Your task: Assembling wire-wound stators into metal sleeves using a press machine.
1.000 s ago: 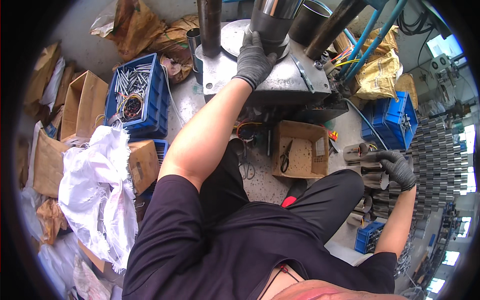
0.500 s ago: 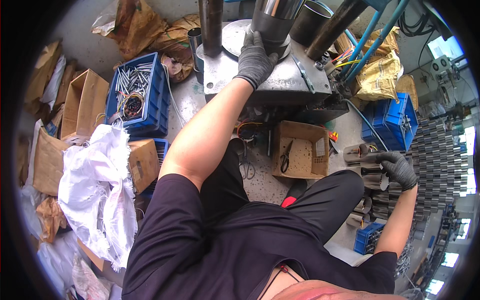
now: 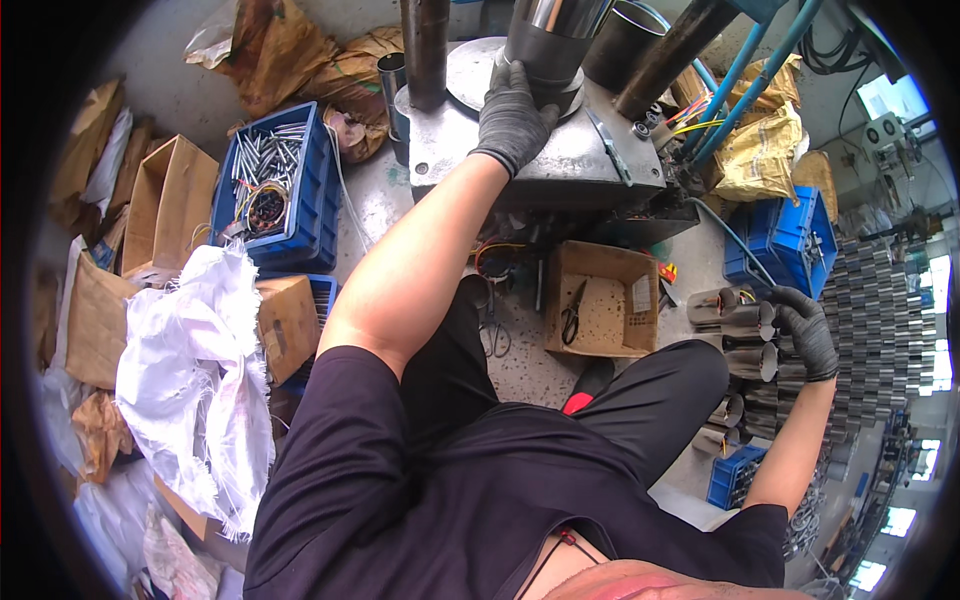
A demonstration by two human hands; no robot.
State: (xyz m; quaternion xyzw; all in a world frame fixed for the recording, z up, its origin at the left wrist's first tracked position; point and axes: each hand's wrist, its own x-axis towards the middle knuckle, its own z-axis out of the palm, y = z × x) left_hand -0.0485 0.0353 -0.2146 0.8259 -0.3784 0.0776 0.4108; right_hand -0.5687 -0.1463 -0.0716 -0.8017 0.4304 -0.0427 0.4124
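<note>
My left hand (image 3: 515, 115), in a dark glove, reaches up onto the grey machine table (image 3: 560, 175) and grips the base of a shiny upright metal cylinder (image 3: 550, 35). My right hand (image 3: 808, 330), also gloved, hangs low at my right side. Its fingers are curled over one short metal tube (image 3: 757, 318) at the top of a pile of similar tubes (image 3: 745, 365) on the floor. My legs in black trousers lie between the two hands.
A blue crate of metal rods (image 3: 275, 185) stands at the left, beside cardboard boxes and white cloth (image 3: 195, 370). An open cardboard box (image 3: 600, 300) holds scissors under the machine. Another blue crate (image 3: 785, 245) and yellow bags (image 3: 760, 150) sit at the right.
My right hand has shifted slightly on the tube pile. My left hand stays on the cylinder.
</note>
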